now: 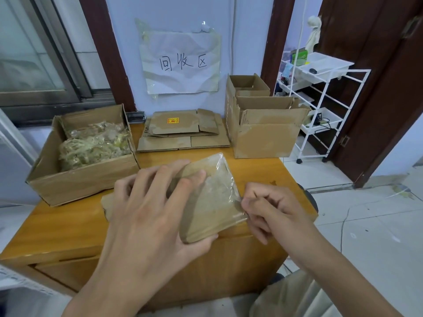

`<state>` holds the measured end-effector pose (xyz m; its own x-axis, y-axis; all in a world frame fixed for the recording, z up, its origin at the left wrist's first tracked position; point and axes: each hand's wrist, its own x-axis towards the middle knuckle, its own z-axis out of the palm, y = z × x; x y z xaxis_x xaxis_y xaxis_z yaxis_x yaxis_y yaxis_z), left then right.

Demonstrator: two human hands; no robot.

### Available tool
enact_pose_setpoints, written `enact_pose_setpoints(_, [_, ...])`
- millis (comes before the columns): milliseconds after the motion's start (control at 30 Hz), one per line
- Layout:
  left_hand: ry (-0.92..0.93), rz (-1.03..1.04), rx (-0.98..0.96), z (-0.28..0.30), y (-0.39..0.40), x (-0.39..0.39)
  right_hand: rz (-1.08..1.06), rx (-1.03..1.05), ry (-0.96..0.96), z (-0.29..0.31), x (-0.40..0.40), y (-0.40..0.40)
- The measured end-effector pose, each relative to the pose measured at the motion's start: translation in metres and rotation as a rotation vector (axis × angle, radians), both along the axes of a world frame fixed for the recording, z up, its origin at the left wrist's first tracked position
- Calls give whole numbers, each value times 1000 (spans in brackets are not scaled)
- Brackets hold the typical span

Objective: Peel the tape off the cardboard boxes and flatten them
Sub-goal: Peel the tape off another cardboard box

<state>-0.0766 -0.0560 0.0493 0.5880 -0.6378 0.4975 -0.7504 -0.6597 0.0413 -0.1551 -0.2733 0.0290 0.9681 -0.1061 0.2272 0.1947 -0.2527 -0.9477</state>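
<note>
The cardboard boxes [263,124] were plain brown, the worktop [68,225] honey-orange woodgrain, the wall sign [183,62] white with black characters, the flattened cardboard [183,131] bore a yellow-and-red sticker [173,120].

Head view looks forward and down, close over the table [68,225].

1. Left hand [151,209]: back toward the camera, fingers spread and curled over the top of the held piece, thumb clamped beneath its lower edge.
2. Right hand [267,209]: fingers curled, thumb and forefinger pinching at the piece's right edge.
3. Both forearms bare, converging from below.
</note>
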Motion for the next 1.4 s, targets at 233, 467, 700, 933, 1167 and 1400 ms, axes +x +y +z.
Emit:
enact_pose_setpoints(233, [-19, 1, 92, 0, -5, 1, -209, -1005, -112, 8, 2, -6])
enact_pose_setpoints(467, [-26, 10, 70, 0, -4, 3, 127, -440, 85, 15, 9, -20])
enact_pose_setpoints(700, [-2, 14, 47, -2, -2, 7, 67, 119, 38, -20, 9, -6])
enact_pose_setpoints(933, [-19, 16, 73, 0, -4, 9, -150, -752, -141, 7, 19, -12])
enact_pose_setpoints(1167, [-10, -8, 42, -2, -1, 11, 178, -535, 68, 27, 22, -26])
enact_pose_setpoints(1400, [43, -23, -36, 0, -3, 15, 109, 65, 38, -2, 19, -19])
